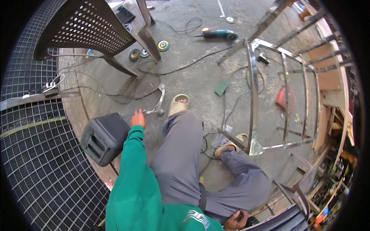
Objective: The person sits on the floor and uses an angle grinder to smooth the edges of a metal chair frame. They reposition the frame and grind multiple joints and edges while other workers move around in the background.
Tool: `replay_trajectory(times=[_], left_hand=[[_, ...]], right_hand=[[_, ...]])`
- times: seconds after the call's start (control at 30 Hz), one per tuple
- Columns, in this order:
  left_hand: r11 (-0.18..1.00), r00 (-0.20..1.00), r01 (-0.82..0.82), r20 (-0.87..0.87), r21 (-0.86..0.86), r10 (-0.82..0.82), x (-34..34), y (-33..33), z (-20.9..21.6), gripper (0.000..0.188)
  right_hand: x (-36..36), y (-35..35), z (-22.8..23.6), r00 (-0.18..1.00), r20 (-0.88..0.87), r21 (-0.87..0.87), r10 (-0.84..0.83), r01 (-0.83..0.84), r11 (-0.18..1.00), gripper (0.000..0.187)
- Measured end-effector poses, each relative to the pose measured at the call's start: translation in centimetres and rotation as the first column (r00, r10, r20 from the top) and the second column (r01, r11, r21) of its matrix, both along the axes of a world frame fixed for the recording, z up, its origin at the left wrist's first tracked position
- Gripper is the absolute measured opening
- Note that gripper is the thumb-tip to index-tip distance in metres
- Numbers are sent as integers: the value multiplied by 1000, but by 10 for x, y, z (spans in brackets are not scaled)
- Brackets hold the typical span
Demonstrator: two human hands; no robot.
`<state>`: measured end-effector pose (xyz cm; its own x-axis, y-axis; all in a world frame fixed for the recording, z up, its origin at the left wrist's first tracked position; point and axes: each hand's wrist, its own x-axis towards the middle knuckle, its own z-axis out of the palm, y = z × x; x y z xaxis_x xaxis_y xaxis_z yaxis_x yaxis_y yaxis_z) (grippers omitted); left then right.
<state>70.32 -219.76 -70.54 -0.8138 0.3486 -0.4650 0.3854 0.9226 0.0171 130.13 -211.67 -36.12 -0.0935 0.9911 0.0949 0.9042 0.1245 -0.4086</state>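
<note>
Wrap (pixel 158 108), clear and crumpled, lay in a bent strip on the floor (pixel 196 79), left of centre in the view, its lower end just beside the left hand (pixel 138 119). That hand reached out from a green sleeve (pixel 135 154), fingers extended and loosely parted, with nothing visible in its grasp; whether a fingertip met the wrap could not be told. The right hand (pixel 236 221) rested near the lower edge, right of centre, its fingers curled, and whether they gripped anything was hidden. By its look, the wrap would have been very light, limp and rather slippery, apt to slide or tear under a hard tug; a gathered pinch at its bunched lower bend seemed a surer hold than the thin stretch above. A black box (pixel 105 138) stood near the left hand, at centre left, its walls seemingly stiff and its bulk probably much heavier; the recessed slots on its near side looked the natural place to take hold. A slipper (pixel 179 104) sat just right of the wrap. A chair (pixel 84 29) filled the upper left, a grinder (pixel 216 34) lay at the upper centre, and a metal frame (pixel 253 96) stood at the right, with a green pad (pixel 222 87) to its left.
</note>
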Motion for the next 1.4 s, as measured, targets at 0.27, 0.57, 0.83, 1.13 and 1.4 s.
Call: replay_trajectory(times=[0.27,0.57,0.83,1.13,1.4], left_hand=[[991,996,78,39,112,-83,-6,-6,4,41],[974,992,122,-34,192,-118,-17,-11,-10,43],[993,993,115,-32,-38,-116,-25,-4,-20,46],[979,982,174,-94,110,-164,-19,24,95,64],[608,700,713,-321,348,-637,66,24,335,35]], right_hand=[[-35,-19,10,997,71,122,17,-26,992,10],[-29,-32,14,988,153,211,-13,-20,977,14],[-38,-43,22,985,100,219,-140,115,969,14],[-47,-46,37,993,56,350,-107,81,933,21],[-30,-63,55,996,-37,219,-78,84,972,16]])
